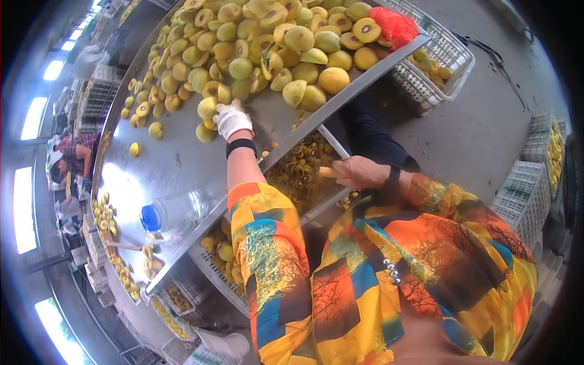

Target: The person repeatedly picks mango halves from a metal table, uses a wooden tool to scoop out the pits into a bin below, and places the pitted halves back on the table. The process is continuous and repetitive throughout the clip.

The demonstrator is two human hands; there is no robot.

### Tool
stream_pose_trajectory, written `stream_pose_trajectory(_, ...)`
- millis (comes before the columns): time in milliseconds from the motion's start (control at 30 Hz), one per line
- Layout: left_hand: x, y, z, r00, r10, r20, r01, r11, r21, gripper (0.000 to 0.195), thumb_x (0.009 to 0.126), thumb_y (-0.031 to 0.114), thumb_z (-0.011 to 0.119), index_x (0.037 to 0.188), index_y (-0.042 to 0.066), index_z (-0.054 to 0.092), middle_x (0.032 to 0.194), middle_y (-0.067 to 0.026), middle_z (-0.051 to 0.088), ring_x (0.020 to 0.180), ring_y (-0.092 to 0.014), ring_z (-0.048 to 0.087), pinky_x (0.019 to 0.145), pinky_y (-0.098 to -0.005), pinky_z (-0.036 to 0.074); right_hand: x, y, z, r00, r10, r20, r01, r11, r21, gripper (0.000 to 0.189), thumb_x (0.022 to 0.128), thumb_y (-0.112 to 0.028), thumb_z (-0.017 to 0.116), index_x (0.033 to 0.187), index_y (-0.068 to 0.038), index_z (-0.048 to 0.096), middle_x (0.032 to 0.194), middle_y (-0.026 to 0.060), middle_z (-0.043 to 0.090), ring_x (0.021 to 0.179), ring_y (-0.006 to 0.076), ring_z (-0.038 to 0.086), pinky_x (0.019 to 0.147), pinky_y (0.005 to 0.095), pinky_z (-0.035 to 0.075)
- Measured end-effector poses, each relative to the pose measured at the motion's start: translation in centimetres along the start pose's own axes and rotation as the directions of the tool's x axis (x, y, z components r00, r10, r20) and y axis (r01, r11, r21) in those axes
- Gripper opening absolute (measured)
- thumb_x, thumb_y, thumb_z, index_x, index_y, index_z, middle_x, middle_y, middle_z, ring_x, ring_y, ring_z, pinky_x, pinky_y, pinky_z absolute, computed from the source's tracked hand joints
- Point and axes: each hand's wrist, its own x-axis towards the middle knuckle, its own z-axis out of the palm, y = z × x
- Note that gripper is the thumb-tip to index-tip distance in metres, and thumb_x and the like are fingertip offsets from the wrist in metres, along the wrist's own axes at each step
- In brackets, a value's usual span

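My left hand (233, 119), in a white glove with a black band at the wrist, reaches onto the metal table (178, 175) and touches a halved yellow fruit (207, 108) at the pile's near edge. Whether its fingers grip the fruit is not plain. My bare right hand (358, 172) is closed around a wooden handle (329, 172) beyond the table's edge; the tool's working end cannot be made out. Below the handle, a container holds pits and fruit scraps (303, 166). Many halved fruits (242, 68), some showing a brown pit or hollow, are heaped on the table.
A clear plastic jar with a blue lid (152, 217) lies on the table. A red plastic bag (394, 27) sits at the corner, beside a white crate (456, 77) on the floor. More crates (522, 196) stand at the right. A co-worker (80, 157) is across the table.
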Motion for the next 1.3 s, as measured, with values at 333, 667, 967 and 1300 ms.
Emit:
stream_pose_trajectory(333,-13.6,-3.1,-4.3,0.900,-0.002,0.435,0.435,-0.041,-0.900,0.046,0.093,0.045,0.047,0.110,0.005,0.059,0.099,-0.0080,0.062,0.083,-0.017,0.063,0.049,-0.0262,0.049,4.3,-4.9,-3.6,0.949,0.140,-0.281,-0.002,0.898,0.439,0.055,0.079,-0.026,0.070,0.126,-0.004,0.048,0.085,0.0191,0.064,0.077,0.0292,0.065,0.070,0.0356,0.051)
stream_pose_trajectory(667,-23.9,-1.7,-0.6,0.978,-0.201,0.058,-0.013,-0.337,-0.941,0.049,0.100,0.038,0.037,0.129,-0.001,0.043,0.120,-0.0142,0.054,0.107,-0.022,0.055,0.093,-0.0337,0.046,6.9,-8.5,1.1,0.970,0.190,0.151,-0.207,0.320,0.924,0.027,0.087,-0.024,0.063,0.102,-0.003,0.054,0.066,0.0024,0.054,0.046,0.0084,0.048,0.040,0.0232,0.039)
stream_pose_trajectory(967,-24.4,-2.6,0.7,0.946,-0.105,0.307,0.272,-0.264,-0.926,0.063,0.096,0.055,0.034,0.122,0.000,0.052,0.113,-0.0100,0.058,0.103,-0.020,0.056,0.091,-0.0326,0.045,5.3,-10.3,-0.3,0.978,-0.179,-0.111,0.205,0.925,0.319,0.044,0.076,-0.018,0.067,0.118,-0.013,0.057,0.073,0.0154,0.063,0.067,0.0344,0.062,0.061,0.0398,0.049)
stream_pose_trajectory(1300,-26.4,-2.2,1.8,0.954,-0.011,0.301,0.272,-0.400,-0.875,0.039,0.085,0.036,0.059,0.112,0.007,0.058,0.102,-0.0053,0.061,0.091,-0.018,0.061,0.078,-0.0315,0.050,5.4,-10.9,-1.0,0.974,-0.224,-0.014,0.224,0.964,0.140,0.019,0.071,-0.016,0.067,0.088,-0.008,0.062,0.065,0.0159,0.060,0.064,0.0369,0.060,0.059,0.0439,0.047)
